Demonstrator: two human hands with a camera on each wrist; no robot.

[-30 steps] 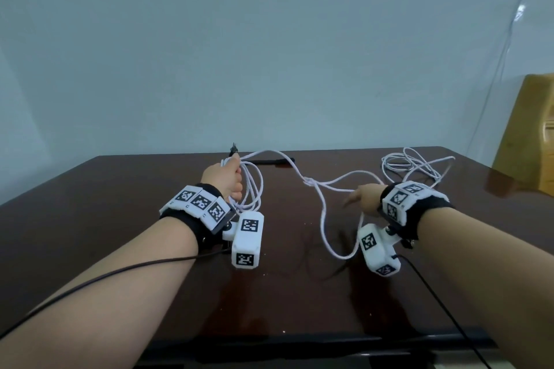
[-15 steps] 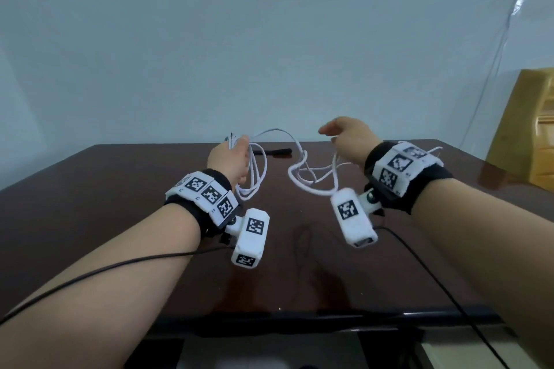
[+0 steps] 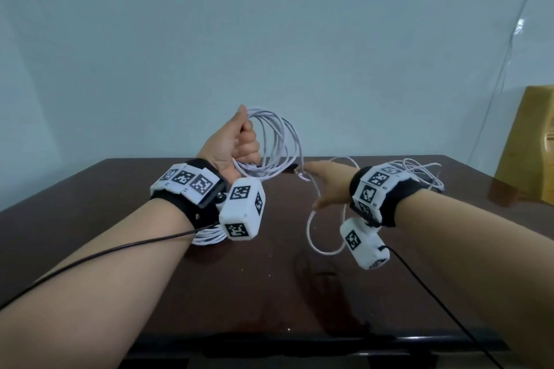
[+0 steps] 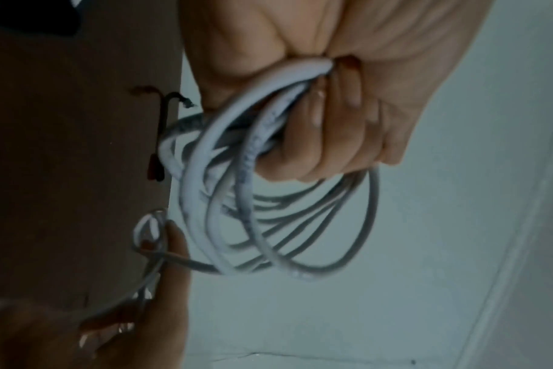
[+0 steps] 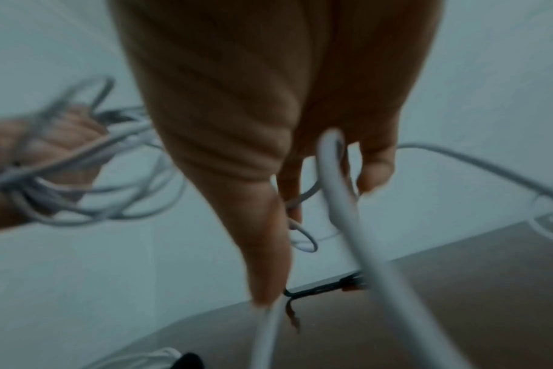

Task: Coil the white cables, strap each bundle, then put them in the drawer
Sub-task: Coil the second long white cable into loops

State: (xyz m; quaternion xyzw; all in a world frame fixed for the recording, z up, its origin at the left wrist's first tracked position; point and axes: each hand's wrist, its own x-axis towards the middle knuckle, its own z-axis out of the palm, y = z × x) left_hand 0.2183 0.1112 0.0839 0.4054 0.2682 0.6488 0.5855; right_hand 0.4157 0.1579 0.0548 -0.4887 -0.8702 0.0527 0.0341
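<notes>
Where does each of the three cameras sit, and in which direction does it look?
Head: worn on the head, looks forward and down over the table; both forearms, left hand and right hand show.
Left wrist: looks along the left hand, which grips the cable coil.
Right wrist: looks along the right hand, whose fingers hook a loose cable; blurred.
Shared: all three show the coil; each wrist view also shows the other hand.
</notes>
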